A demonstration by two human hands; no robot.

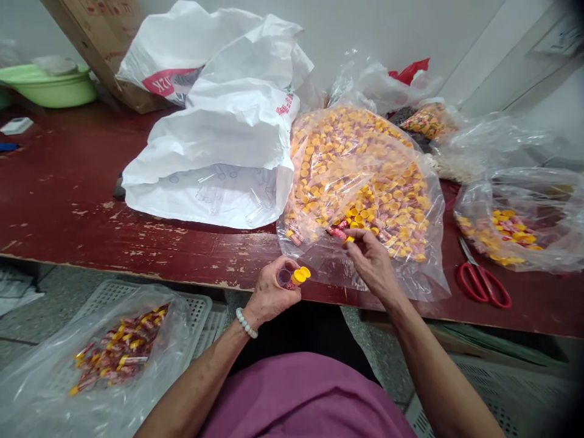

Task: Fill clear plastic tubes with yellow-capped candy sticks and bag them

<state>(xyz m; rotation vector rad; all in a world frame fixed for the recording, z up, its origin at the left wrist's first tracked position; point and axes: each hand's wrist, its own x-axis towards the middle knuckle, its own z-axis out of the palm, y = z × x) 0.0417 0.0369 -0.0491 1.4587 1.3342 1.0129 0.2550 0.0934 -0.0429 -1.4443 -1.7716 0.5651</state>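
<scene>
Yellow-capped clear plastic tube [291, 277] sits gripped in the left hand [274, 292], fingers closed around it, at the edge of the worn red tabletop [137, 243]; the right hand [371, 261] pinches a small yellow cap [349, 239] above a clear plastic bag [360, 182] heaped with yellow-capped tubes.
</scene>
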